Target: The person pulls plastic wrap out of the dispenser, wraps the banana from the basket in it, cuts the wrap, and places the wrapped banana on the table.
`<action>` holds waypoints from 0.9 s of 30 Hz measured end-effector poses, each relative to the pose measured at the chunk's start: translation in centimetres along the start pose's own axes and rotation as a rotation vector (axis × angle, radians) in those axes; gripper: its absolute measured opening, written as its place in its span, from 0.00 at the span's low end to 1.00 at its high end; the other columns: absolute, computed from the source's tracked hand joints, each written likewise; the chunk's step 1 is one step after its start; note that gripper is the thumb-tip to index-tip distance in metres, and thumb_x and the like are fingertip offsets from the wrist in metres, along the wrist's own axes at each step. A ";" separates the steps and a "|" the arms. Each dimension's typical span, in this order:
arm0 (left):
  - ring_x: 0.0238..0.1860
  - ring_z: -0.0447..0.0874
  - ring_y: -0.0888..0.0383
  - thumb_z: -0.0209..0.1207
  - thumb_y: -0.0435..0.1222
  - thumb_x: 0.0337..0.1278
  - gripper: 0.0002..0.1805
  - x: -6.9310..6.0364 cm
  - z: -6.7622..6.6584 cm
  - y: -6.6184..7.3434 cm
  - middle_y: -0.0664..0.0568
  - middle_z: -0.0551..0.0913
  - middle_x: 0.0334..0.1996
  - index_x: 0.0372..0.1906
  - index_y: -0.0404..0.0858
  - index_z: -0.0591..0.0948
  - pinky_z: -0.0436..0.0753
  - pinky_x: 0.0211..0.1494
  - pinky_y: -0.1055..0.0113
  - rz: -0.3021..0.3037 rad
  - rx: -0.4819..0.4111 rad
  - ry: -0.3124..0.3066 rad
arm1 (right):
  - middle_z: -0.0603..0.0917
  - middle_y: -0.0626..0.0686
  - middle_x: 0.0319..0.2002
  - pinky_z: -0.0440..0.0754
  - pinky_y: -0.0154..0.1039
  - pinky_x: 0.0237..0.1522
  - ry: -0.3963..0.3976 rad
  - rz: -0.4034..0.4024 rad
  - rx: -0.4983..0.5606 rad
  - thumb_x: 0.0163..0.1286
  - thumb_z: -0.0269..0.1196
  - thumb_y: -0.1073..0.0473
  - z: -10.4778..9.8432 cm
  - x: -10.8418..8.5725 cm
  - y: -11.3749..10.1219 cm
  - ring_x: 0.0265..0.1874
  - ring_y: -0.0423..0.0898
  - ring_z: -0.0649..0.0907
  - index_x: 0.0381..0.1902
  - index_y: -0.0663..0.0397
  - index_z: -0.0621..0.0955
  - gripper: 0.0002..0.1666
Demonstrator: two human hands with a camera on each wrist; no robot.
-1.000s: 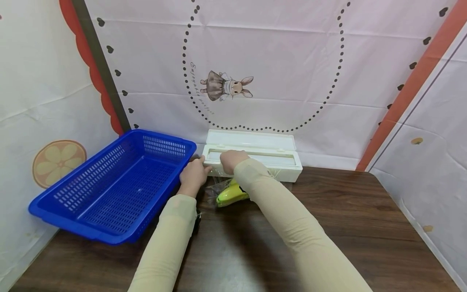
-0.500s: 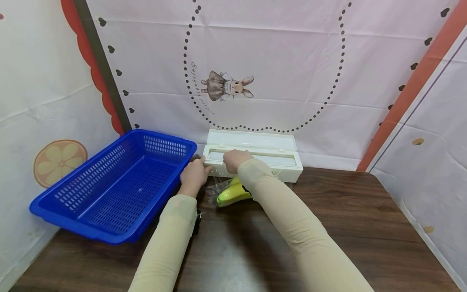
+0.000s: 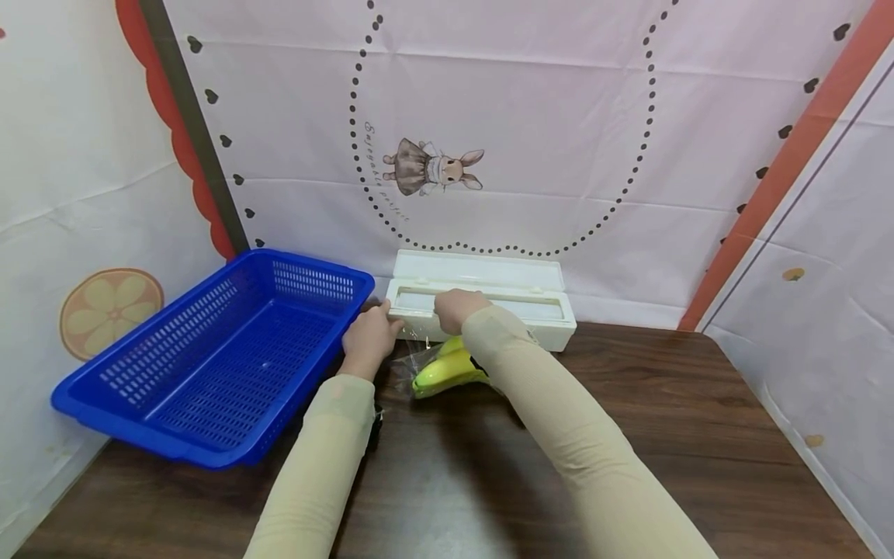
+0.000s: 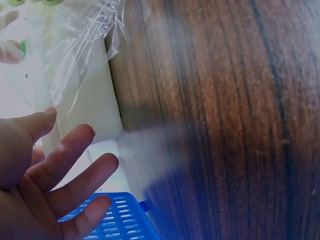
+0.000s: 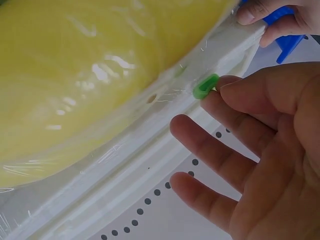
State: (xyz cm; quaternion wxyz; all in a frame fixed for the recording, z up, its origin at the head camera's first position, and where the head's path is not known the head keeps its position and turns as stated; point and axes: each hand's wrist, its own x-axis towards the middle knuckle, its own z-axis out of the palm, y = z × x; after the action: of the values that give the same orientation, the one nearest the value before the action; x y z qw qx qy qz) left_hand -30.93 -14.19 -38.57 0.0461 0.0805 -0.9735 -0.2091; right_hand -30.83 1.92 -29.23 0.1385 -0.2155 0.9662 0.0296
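Observation:
The white cling film box (image 3: pixel 552 334) stands against the wall, its lid (image 3: pixel 482 269) raised behind it. My left hand (image 3: pixel 368 341) grips the box's left end between thumb and forefinger; its other fingers are spread in the left wrist view. My right hand (image 3: pixel 459 310) is over the front of the box. In the right wrist view it pinches a small green slide cutter (image 5: pixel 205 87) between thumb and forefinger, other fingers extended. In front lie yellow bananas (image 3: pixel 450 369), covered by clear cling film (image 3: pixel 414 361); my right forearm hides part of them.
A blue plastic basket (image 3: pixel 161 436) stands to the left, close beside my left hand. The brown wooden table (image 3: pixel 670 435) extends to the right. White printed cloth (image 3: pixel 545 140) hangs behind and at both sides.
My right hand has slid slightly to the right along the box. My left hand stays at the left end. More of the bananas shows beside my right forearm.

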 end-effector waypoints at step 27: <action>0.50 0.81 0.41 0.54 0.51 0.63 0.33 -0.2 0.2 0.2 0.41 0.77 0.59 0.72 0.49 0.62 0.79 0.44 0.45 -0.011 -0.004 0.014 | 0.74 0.46 0.64 0.60 0.57 0.68 -0.023 0.014 0.019 0.70 0.47 0.65 -0.1 -0.4 1.1 0.65 0.48 0.72 0.63 0.46 0.74 0.25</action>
State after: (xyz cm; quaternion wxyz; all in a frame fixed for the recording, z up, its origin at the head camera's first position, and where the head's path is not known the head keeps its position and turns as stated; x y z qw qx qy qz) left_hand -30.79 -13.91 -38.67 0.0520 0.0873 -0.9722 -0.2108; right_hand -30.97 3.11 -29.07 0.1514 -0.2069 0.9663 0.0241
